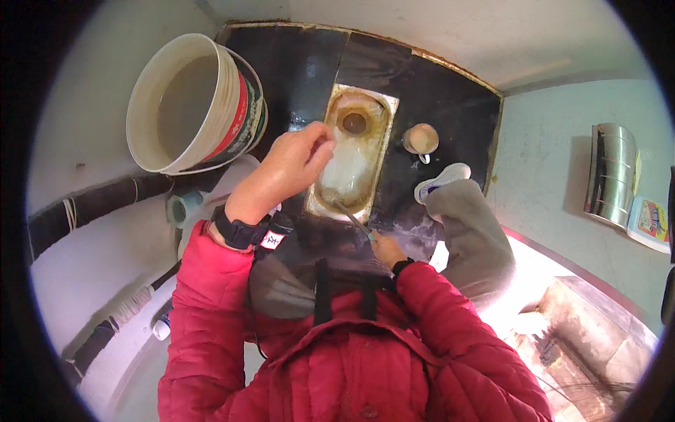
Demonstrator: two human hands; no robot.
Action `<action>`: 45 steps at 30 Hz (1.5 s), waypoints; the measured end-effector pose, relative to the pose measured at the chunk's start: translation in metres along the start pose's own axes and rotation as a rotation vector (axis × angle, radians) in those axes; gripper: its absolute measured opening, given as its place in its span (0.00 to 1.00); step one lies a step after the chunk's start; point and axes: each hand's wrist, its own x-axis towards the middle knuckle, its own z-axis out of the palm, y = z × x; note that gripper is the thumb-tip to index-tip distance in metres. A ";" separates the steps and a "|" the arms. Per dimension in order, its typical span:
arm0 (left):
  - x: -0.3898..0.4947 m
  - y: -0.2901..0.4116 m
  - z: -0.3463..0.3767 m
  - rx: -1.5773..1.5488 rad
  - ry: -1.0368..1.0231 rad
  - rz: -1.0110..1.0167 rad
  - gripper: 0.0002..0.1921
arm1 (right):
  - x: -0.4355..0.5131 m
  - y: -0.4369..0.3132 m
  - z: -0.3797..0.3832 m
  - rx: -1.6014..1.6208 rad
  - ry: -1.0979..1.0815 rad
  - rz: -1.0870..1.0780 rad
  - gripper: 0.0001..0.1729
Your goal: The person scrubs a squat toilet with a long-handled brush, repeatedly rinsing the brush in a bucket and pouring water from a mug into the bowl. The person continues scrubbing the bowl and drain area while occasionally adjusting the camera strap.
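My right hand [389,250] grips the handle of a toilet brush [350,215], whose head rests in the near end of a stained squat toilet [345,163]. My left hand [300,163] is raised over the toilet's left edge, fingers curled; whether it holds anything cannot be told. Brown stains ring the drain hole at the far end and line the basin's rim. Right of the toilet, a mug [423,138] with a handle stands on the dark floor, with pale cloudy liquid in it.
A large white bucket [232,121] of murky water stands at the left, beside a pipe fitting [184,207] and a black wrapped pipe [100,198]. A metal holder [611,174] and a labelled plastic container [649,221] are on the right wall. My shoe [443,182] is near the mug.
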 end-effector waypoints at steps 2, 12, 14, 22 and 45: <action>-0.002 0.001 0.002 -0.017 -0.020 0.033 0.07 | -0.002 -0.007 0.011 -0.008 0.086 0.089 0.15; -0.012 -0.017 0.006 0.125 0.076 0.148 0.07 | 0.013 -0.030 0.009 0.046 -0.059 0.007 0.14; -0.015 -0.021 0.003 0.106 0.058 0.126 0.07 | 0.004 -0.015 0.005 -0.037 -0.189 -0.051 0.14; -0.003 -0.023 0.014 0.177 -0.008 0.147 0.08 | 0.051 -0.047 0.025 0.141 0.089 -0.009 0.17; 0.019 -0.124 0.309 -0.215 0.410 -0.233 0.08 | 0.082 -0.088 -0.189 -0.169 0.134 -0.320 0.10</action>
